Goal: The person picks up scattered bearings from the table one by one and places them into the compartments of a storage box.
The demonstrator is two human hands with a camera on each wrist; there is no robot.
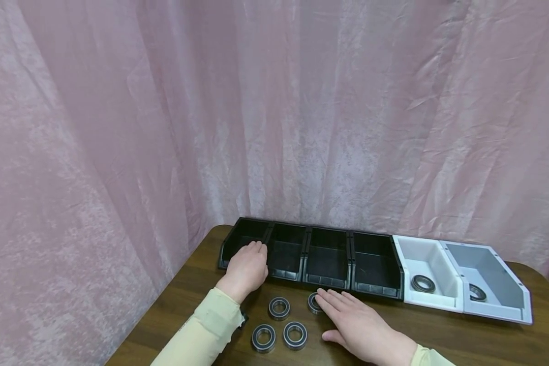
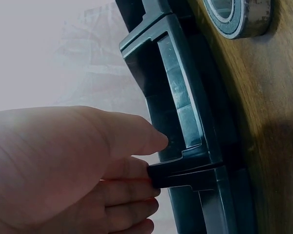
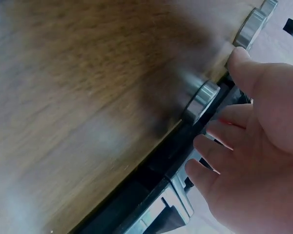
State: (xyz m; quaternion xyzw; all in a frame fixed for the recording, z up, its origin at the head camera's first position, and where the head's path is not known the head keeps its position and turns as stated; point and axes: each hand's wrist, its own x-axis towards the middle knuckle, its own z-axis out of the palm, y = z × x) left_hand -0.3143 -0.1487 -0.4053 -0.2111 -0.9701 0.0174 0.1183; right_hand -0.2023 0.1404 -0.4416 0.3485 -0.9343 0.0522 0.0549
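A pink curtain backs a wooden bench. Toward the bench's 12 o'clock run four black bins, with a grey bin and a white bin toward 2. The left hand, fingers loosely bent and grasping nothing, is over the leftmost bins; the right hand, fingers outstretched and released, has a ball bearing at its fingertips, toward 10 o'clock. Three more bearings lie near 9. They should be heavy for their size, rigid and slick; pinch across the outer ring.

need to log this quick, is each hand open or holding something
Left hand: at the black bins; can't tell if gripping.
Right hand: open, holding nothing, near a metal ring.
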